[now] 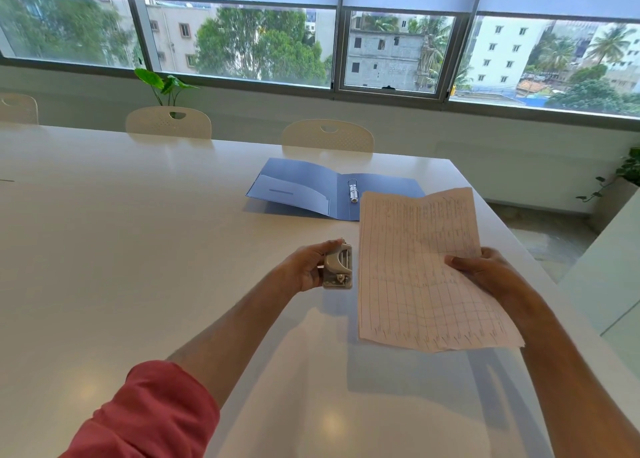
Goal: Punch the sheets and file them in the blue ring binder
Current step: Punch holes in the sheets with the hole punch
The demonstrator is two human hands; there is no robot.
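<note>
Sheets [420, 270]: ruled grid with rows of handwriting, too small and blurred to read. No brand or label legible on any item.

Right hand [485, 270]: thumb on top, fingers curled beneath, pinching the sheets at their right edge. Sheets are held up off the white surface [138, 250], slightly bowed, a crease across the upper part. Appears to be more than one sheet, judging by the offset lower edges; count cannot be told.

Left hand [308, 267]: fingers wrapped round a grey metal hole punch [338, 267], gripping it from the left. Punch slot faces right, toward the left edge of the sheets. Punch and sheets lie just beside each other; whether the paper has entered the slot cannot be told.

Blue ring binder [332, 191]: lies open and flat on the surface, beyond both hands. Rings [353, 191] on the right half, near the spine; a pocket on the left inner cover. The upper corner of the sheets overlaps the binder's right half in view.

Left arm: rolled red sleeve [149, 416] at lower left.
</note>
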